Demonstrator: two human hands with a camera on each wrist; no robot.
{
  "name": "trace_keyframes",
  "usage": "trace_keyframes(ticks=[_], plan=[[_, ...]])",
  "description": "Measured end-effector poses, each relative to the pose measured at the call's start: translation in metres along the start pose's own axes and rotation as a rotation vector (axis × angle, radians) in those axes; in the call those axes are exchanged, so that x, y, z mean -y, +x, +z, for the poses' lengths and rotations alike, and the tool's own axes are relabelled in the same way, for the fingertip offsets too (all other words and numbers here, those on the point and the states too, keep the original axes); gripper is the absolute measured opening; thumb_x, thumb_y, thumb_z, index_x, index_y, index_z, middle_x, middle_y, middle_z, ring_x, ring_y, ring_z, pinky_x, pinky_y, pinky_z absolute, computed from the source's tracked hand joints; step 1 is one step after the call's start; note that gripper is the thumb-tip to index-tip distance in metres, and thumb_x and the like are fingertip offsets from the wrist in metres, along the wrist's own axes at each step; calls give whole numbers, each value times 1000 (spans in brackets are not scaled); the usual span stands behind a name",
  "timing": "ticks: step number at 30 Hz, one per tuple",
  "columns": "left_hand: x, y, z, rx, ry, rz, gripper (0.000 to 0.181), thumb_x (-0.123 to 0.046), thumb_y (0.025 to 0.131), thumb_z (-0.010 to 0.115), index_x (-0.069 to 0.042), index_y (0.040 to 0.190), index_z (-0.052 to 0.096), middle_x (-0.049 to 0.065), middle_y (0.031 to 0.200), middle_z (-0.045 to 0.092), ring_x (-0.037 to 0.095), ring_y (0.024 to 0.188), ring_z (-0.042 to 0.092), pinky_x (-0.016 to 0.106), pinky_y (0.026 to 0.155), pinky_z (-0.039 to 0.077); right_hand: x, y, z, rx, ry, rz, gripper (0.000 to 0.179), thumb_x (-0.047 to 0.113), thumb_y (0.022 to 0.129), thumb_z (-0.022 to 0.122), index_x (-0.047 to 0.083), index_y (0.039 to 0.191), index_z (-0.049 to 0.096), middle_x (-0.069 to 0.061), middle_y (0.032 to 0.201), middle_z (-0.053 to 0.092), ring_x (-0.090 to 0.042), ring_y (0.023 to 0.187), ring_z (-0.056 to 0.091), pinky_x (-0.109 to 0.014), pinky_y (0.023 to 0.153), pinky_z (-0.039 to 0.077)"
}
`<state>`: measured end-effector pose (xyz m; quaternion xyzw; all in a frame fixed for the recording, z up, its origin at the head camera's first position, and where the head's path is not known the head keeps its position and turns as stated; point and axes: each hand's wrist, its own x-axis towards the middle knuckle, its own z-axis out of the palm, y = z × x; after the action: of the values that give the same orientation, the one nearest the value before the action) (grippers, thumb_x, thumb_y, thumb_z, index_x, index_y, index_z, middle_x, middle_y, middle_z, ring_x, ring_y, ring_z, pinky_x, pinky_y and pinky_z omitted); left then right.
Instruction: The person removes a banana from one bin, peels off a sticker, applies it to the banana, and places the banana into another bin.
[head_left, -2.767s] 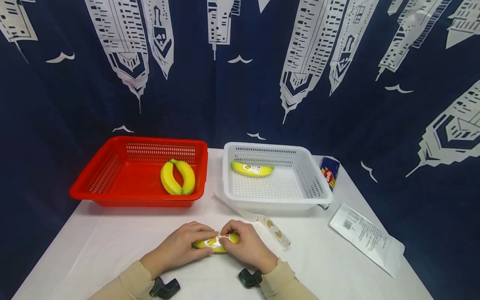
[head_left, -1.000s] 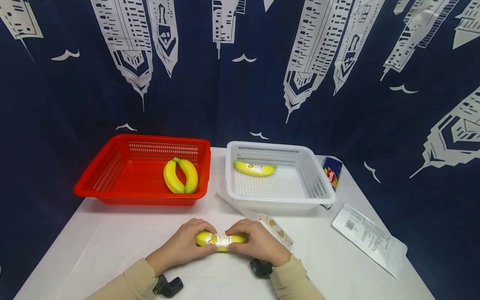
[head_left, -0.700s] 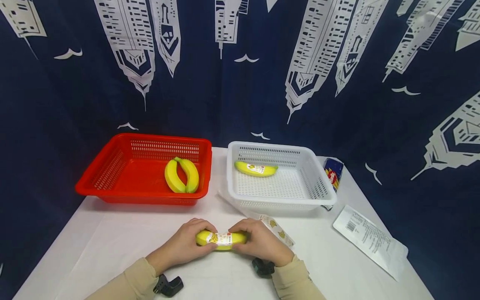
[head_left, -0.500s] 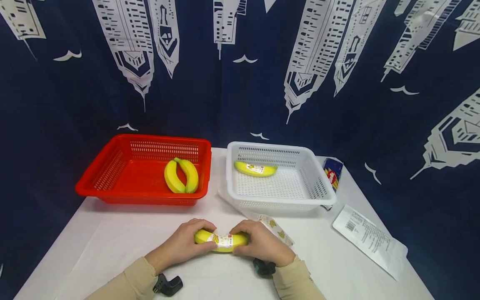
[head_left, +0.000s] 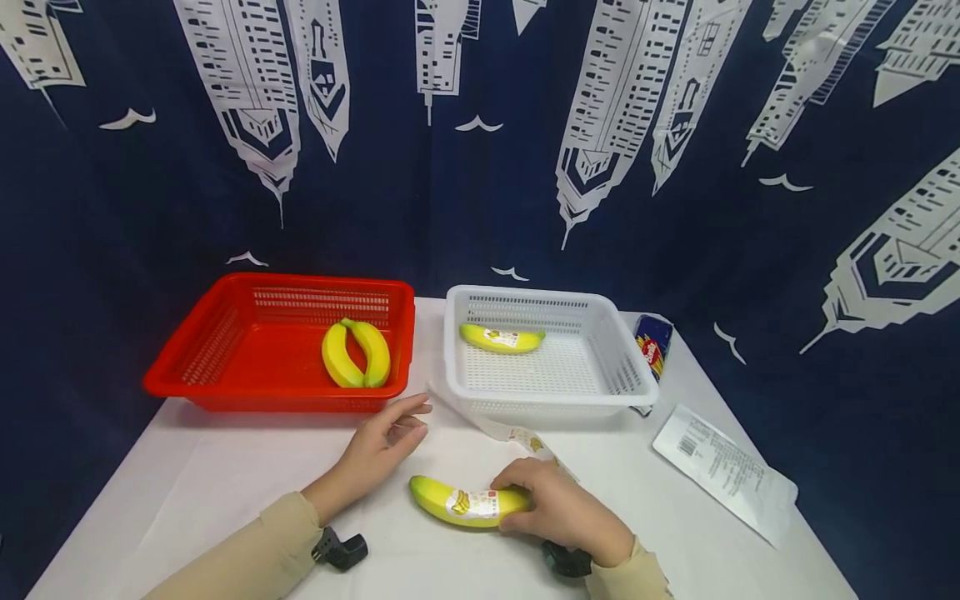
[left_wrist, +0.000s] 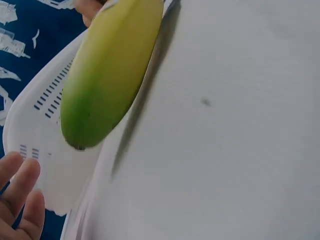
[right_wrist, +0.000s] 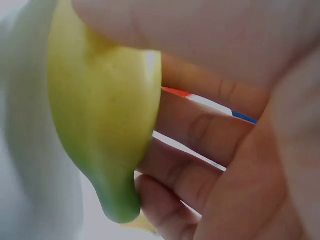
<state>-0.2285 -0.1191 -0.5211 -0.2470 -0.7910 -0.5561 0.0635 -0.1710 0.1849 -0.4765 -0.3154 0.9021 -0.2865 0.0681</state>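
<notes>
A yellow banana (head_left: 467,506) with a white banana-print sticker (head_left: 472,503) lies near the front middle of the table. My right hand (head_left: 558,508) grips its right end between thumb and fingers. In the right wrist view the banana's green stem end (right_wrist: 120,200) shows beside the curled fingers (right_wrist: 200,130). My left hand (head_left: 375,446) is off the banana, to its upper left, fingers loosely extended and holding nothing. The left wrist view shows the banana's green tip (left_wrist: 85,130) with the left fingertips (left_wrist: 25,185) apart from it.
A red basket (head_left: 247,400) with two bananas (head_left: 341,357) stands at back left. The white basket (head_left: 555,400) at back right holds one stickered banana (head_left: 502,338). A sticker strip (head_left: 528,440) lies in front of it; a blue packet (head_left: 652,342) and silver pouch (head_left: 726,473) lie right.
My left hand has let go of the banana and moved up and away. The right hand, still gripping the banana, has shifted right and toward the front. The sticker now lies flatter.
</notes>
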Motion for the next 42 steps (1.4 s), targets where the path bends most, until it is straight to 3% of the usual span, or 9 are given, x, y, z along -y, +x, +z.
trace_keyframes(ticks=[6, 11, 15, 21, 28, 32, 36, 42], plan=[[-2, 26, 15, -7, -139, -64, 48, -15, 103, 64, -18, 150, 53, 14, 138, 65, 21, 103, 72, 24, 88, 57, -11, -18, -12, -41, 22, 13, 38, 22, 77, 91, 22, 112, 74, 14, 112, 71, -6, 106, 62, -31, 95, 54], [-2, 38, 32, -127, -245, -57, 44, -6, 101, 64, -13, 144, 59, 16, 129, 68, 36, 106, 71, 21, 89, 57, -12, -27, -18, -55, 64, 36, 39, 23, 78, 90, 23, 114, 74, 14, 113, 70, -4, 106, 63, -31, 97, 54], [-2, 46, 49, -243, -306, -53, 38, -8, 98, 69, -10, 136, 66, 15, 119, 69, 37, 100, 72, 22, 86, 58, -12, -32, -23, -91, 53, 11, 40, 22, 78, 90, 22, 114, 73, 13, 113, 71, -4, 105, 63, -31, 96, 54], [-1, 48, 61, -402, -298, -86, 29, -11, 93, 77, -12, 121, 76, 9, 110, 77, 28, 89, 74, 20, 78, 59, -17, -40, -42, -160, 28, -1, 43, 22, 77, 90, 21, 116, 73, 11, 115, 72, -5, 104, 65, -30, 92, 55], [-2, 47, 60, -426, -251, -71, 28, 2, 91, 74, -2, 119, 76, 17, 103, 77, 42, 87, 72, 16, 75, 57, -31, -41, -76, -304, -45, 1, 47, 13, 72, 93, 26, 113, 74, 13, 111, 72, -7, 98, 65, -31, 89, 55], [-1, 46, 59, -439, -243, -19, 28, 1, 90, 76, -3, 118, 77, 16, 99, 78, 41, 83, 72, 15, 73, 57, -35, -33, -99, -349, -76, 60, 45, 12, 74, 92, 24, 114, 75, 10, 113, 73, -9, 98, 65, -38, 92, 54], [1, 45, 58, -456, -249, 25, 27, -4, 89, 78, -9, 116, 79, 11, 96, 79, 32, 80, 74, 17, 73, 58, -40, -10, -121, -341, -126, 133, 42, 15, 78, 90, 17, 117, 76, 2, 115, 74, -16, 100, 64, -46, 92, 53], [5, 45, 60, -432, -292, 35, 28, -9, 91, 78, -8, 119, 78, 18, 94, 78, 27, 78, 74, 18, 74, 58, -44, 43, -151, -220, -201, 156, 40, 16, 82, 87, 7, 119, 75, -8, 116, 74, -26, 105, 66, -49, 95, 54]])
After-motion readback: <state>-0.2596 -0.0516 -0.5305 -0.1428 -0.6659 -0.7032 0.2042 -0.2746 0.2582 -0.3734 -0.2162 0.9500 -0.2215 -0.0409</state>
